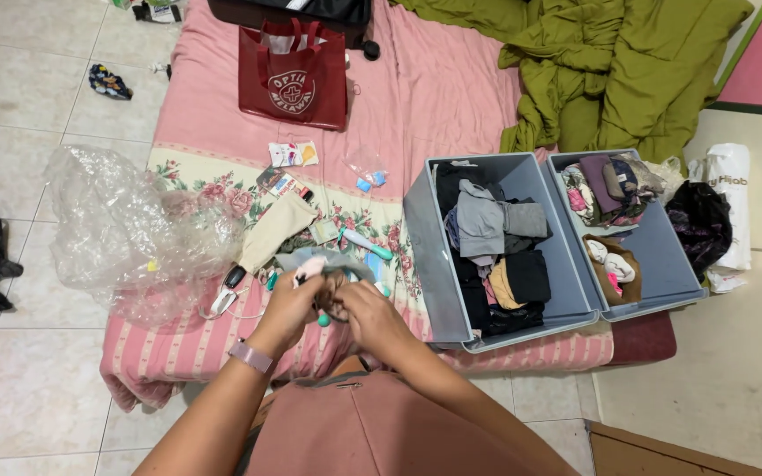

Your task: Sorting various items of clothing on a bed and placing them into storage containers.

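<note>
1. Your left hand and right hand meet over the near edge of the pink mattress, both closed on a small bundle of dark cloth. The fingers are curled tight around it, which looks like the way you would hold a soft piece to fold or roll it.
2. A bit of pale pink fabric pokes up above your left fingers; whether it belongs to the same piece cannot be told.
3. Your left wrist carries a pink watch band.
4. Just beyond your hands lie a grey garment, a teal tube-shaped item and a beige pouch, loose on the floral sheet, near enough to pick up.
5. To your left sits a crumpled clear plastic bag, open and slack, partly hanging off the mattress edge.
6. To your right stand two grey storage bins, touching side by side. The nearer bin holds folded grey and black clothes set upright in rows, so each shows from above. The farther bin holds patterned pieces at its far end and a brown item nearer you.
7. A dark red tote bag stands farther back, and a rumpled olive green blanket fills the far right corner.
</note>
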